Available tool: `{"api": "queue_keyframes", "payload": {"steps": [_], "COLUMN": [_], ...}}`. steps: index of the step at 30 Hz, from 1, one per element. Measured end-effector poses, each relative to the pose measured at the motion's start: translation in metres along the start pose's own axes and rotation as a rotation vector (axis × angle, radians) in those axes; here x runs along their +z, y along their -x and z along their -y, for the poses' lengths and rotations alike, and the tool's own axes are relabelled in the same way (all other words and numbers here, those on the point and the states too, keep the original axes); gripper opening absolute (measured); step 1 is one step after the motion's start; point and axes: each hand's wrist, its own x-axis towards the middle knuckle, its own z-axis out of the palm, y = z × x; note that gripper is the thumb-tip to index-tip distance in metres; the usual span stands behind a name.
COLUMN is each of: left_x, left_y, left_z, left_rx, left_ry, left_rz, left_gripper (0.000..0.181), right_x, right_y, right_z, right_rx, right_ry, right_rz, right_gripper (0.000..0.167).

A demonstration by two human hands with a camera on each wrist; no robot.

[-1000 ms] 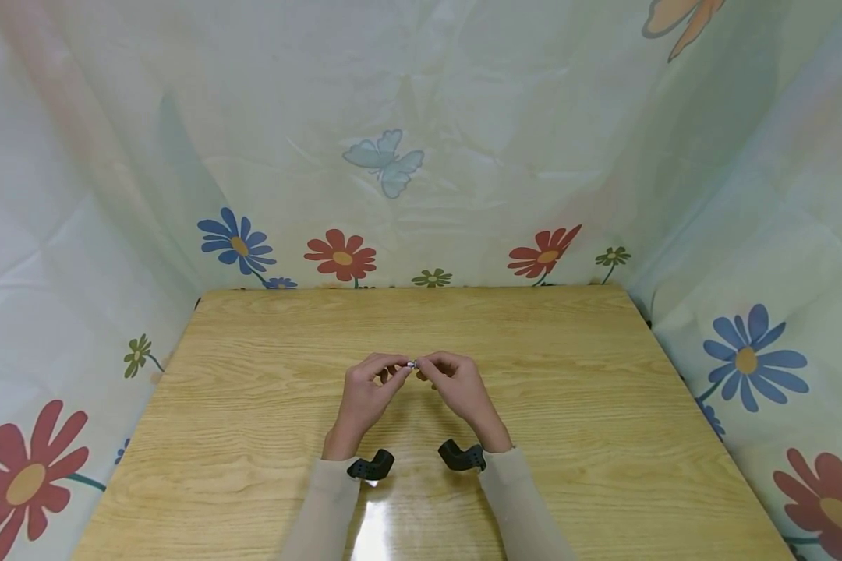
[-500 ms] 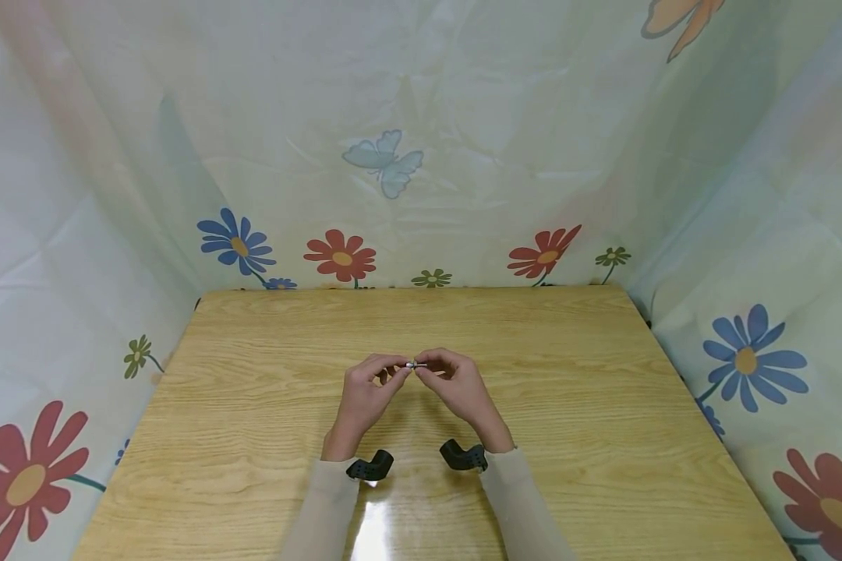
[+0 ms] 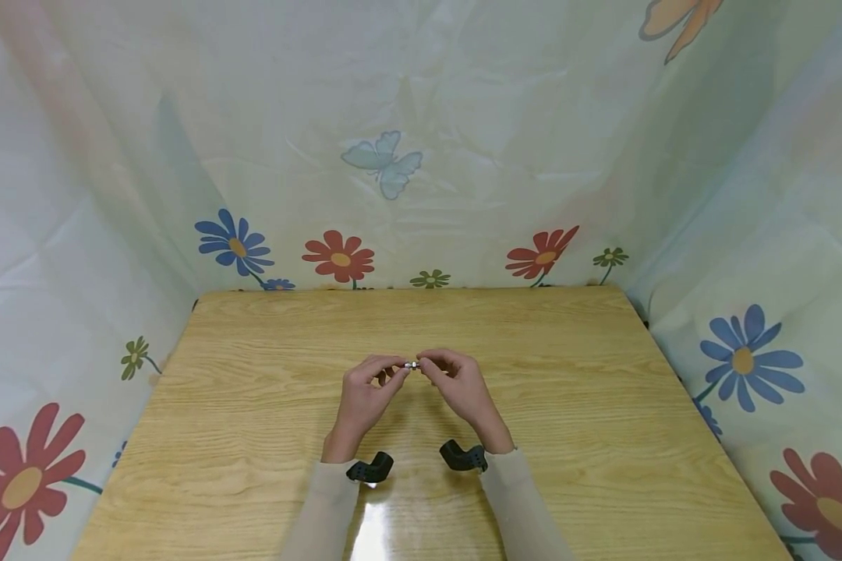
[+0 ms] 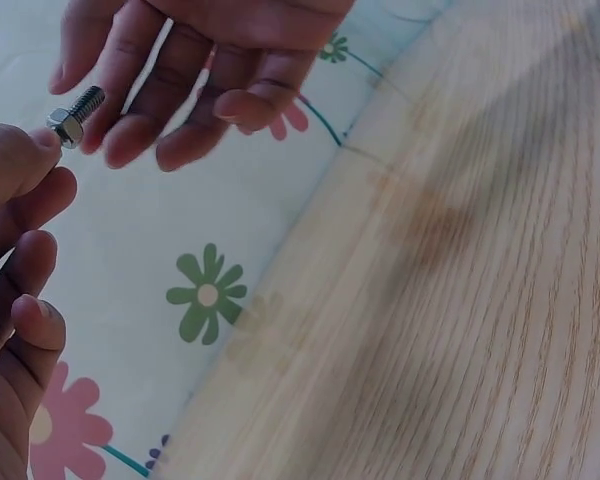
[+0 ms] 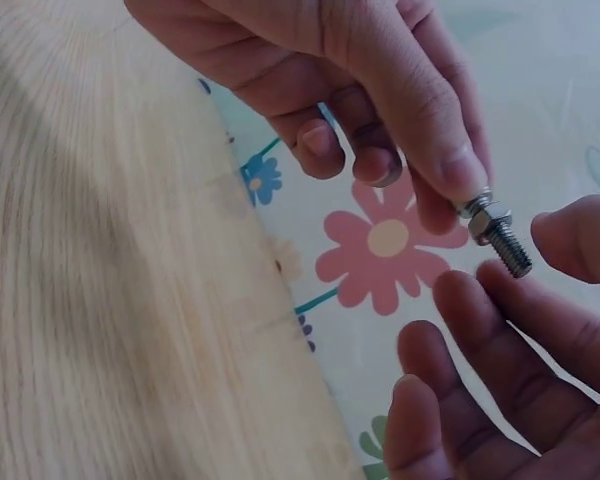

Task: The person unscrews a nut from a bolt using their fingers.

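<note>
A small silver bolt (image 5: 510,250) carries a hex nut (image 5: 488,219) partway along its thread. My left hand (image 3: 367,393) pinches one end of the bolt between thumb and fingertips, hiding that end. The bare threaded end points toward my right hand (image 3: 459,389). In the right wrist view, the right thumb (image 5: 580,240) and loosely bent fingers stand around the thread, with a gap between thumb and bolt. The left wrist view also shows the nut (image 4: 66,127) close to the left thumb (image 4: 15,165). Both hands are held above the table.
Beneath the hands lies a light wooden table (image 3: 267,335). A flower-printed curtain (image 3: 463,156) rises behind it and along both sides. Black wrist mounts (image 3: 370,467) sit on both forearms.
My right thumb and fingertips parted to bare the bolt's threaded end, then drew near it again. The left hand keeps its pinch, almost still.
</note>
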Motion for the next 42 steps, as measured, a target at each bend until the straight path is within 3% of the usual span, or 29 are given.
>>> {"api": "queue_keyframes", "payload": {"steps": [7, 15, 20, 23, 32, 42], "left_x": [0.003, -0.003, -0.005, -0.004, 0.003, 0.002], "left_y": [0.000, -0.005, -0.006, -0.005, 0.003, 0.001], "left_z": [-0.003, -0.027, -0.030, -0.027, 0.003, 0.005], "left_rx": [0.025, 0.035, 0.057, 0.045, 0.030, 0.030], "left_ry": [-0.006, -0.007, -0.009, -0.010, -0.027, -0.012], "left_rz": [-0.016, -0.002, 0.001, -0.001, -0.005, -0.001], "left_gripper": [0.016, 0.018, 0.018, 0.016, 0.018, 0.016], "right_x": [0.002, 0.000, 0.000, 0.000, 0.001, -0.001], "right_y": [-0.003, 0.000, 0.001, 0.001, 0.000, -0.002], "right_z": [-0.006, -0.006, -0.005, -0.004, -0.007, -0.010], "right_rx": [0.067, 0.033, 0.018, 0.011, -0.052, 0.052], "right_ry": [0.037, 0.018, 0.040, 0.043, -0.002, 0.031], "right_rz": [0.020, 0.041, 0.042, 0.038, 0.037, 0.014], "right_gripper": [0.023, 0.023, 0.019, 0.016, 0.014, 0.029]}}
